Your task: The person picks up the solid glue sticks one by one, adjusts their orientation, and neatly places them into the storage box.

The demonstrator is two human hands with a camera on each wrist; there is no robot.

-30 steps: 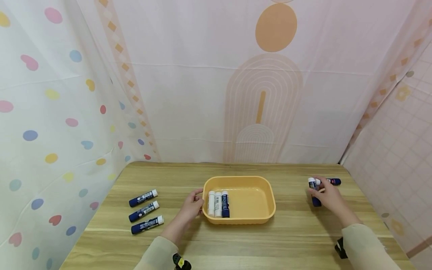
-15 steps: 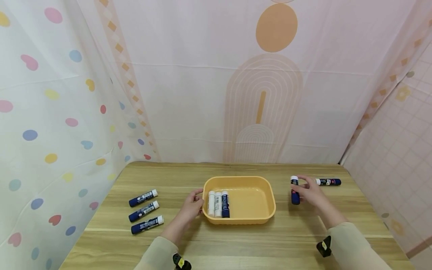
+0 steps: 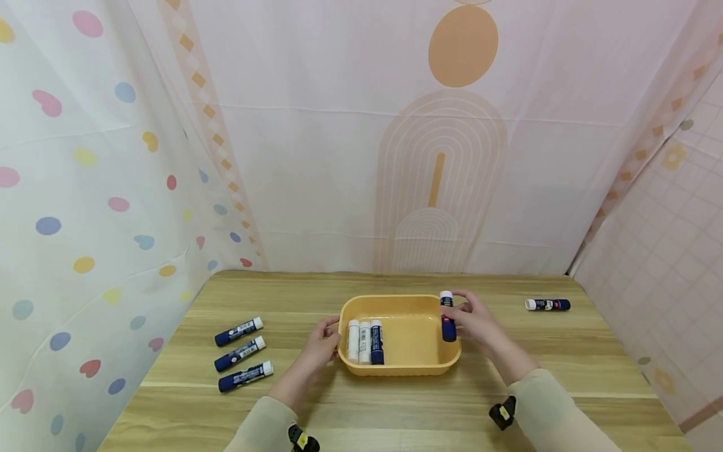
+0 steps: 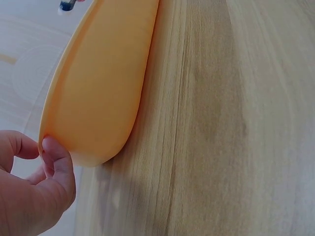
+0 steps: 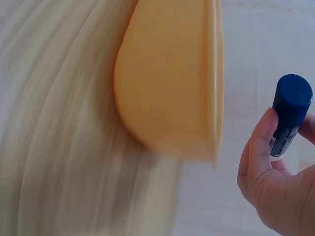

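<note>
My left hand (image 3: 321,345) pinches the left rim of a yellow plastic tray (image 3: 401,370); in the left wrist view, thumb and fingers meet on its edge. Inside the tray, along its left side, lie two white glue sticks (image 3: 359,342) and one dark blue glue stick (image 3: 377,343), side by side. Over the tray's right rim, my right hand (image 3: 477,319) grips a dark blue glue stick (image 3: 448,317) with a white cap. In the right wrist view, that held glue stick (image 5: 291,110) shows its blue end, raised beyond the rim.
Three blue glue sticks with white caps (image 3: 240,353) lie in a slanted column on the wooden table (image 3: 395,408) at left. Another glue stick (image 3: 548,304) lies at the far right. Patterned curtains (image 3: 316,157) hang behind and beside the table.
My right hand has carried the blue glue stick leftward from the right side of the table to the tray's right rim. My left hand has stayed on the tray.
</note>
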